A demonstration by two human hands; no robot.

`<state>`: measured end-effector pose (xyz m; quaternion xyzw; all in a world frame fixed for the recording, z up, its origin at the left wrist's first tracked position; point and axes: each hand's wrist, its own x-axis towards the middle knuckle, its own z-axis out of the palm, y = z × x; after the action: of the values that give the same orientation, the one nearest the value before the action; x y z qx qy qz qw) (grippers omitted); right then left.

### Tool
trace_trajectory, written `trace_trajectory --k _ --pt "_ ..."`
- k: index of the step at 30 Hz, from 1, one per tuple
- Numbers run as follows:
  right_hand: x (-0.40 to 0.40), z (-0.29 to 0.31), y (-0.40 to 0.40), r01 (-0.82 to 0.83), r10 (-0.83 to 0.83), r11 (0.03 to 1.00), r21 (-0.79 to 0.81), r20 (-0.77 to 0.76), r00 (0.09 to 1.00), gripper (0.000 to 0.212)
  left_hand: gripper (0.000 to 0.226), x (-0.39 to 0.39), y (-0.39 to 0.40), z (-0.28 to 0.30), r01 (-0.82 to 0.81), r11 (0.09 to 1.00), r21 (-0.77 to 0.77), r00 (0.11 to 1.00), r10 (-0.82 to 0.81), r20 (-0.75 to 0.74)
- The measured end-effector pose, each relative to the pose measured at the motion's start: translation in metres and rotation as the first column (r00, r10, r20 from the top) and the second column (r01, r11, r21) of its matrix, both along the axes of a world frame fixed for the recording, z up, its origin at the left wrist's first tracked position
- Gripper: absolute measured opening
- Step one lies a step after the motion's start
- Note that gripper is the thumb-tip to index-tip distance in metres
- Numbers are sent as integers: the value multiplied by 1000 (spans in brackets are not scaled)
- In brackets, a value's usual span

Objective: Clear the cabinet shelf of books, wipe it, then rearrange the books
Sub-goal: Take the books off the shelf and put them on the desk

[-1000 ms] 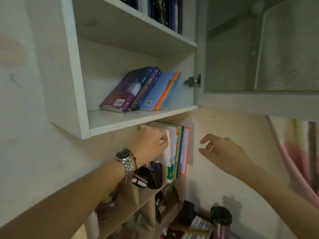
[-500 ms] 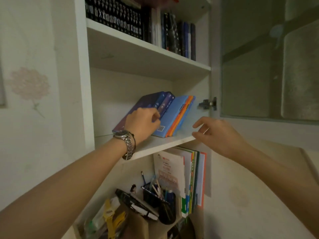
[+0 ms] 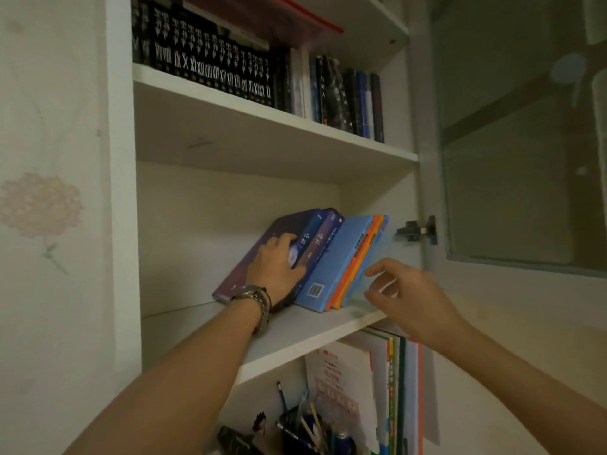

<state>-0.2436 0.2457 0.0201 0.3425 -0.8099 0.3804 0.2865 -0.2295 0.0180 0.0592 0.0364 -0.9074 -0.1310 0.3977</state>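
Note:
Several books lean to the left on the white middle shelf [image 3: 295, 336] of the cabinet. The leftmost is a purple book [image 3: 241, 274]; beside it stand a dark blue book [image 3: 325, 238], a light blue book [image 3: 341, 257] and thin orange books [image 3: 366, 254]. My left hand [image 3: 276, 267], with a watch on the wrist, lies on the purple book's cover, fingers curled over its spine edge. My right hand [image 3: 410, 297] hovers just right of the last book, fingers spread, touching nothing that I can see.
The upper shelf holds a tight row of dark books [image 3: 230, 70]. The cabinet's glass door [image 3: 525, 159] stands open at the right on its hinge [image 3: 417, 229]. Below the shelf are upright books [image 3: 394, 389] and a pen holder [image 3: 305, 431].
My view has risen from under the shelf to the middle shelf. My left hand went from the lower books up onto the purple book, and my right hand rose to the end of the row.

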Motion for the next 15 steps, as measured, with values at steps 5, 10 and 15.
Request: trace_trajectory --k 5,10,15 --pt "-16 -9 -18 -57 56 997 -57 -20 998 21 75 -14 -15 -6 -45 999 -9 998 46 49" --pt "-27 -18 -39 -96 96 988 -121 -2 995 25 92 -17 -17 -11 -104 993 -53 991 108 80" --pt "-27 -20 -48 -99 102 985 -140 13 995 26 89 -17 -17 -12 -116 990 -84 991 122 61"
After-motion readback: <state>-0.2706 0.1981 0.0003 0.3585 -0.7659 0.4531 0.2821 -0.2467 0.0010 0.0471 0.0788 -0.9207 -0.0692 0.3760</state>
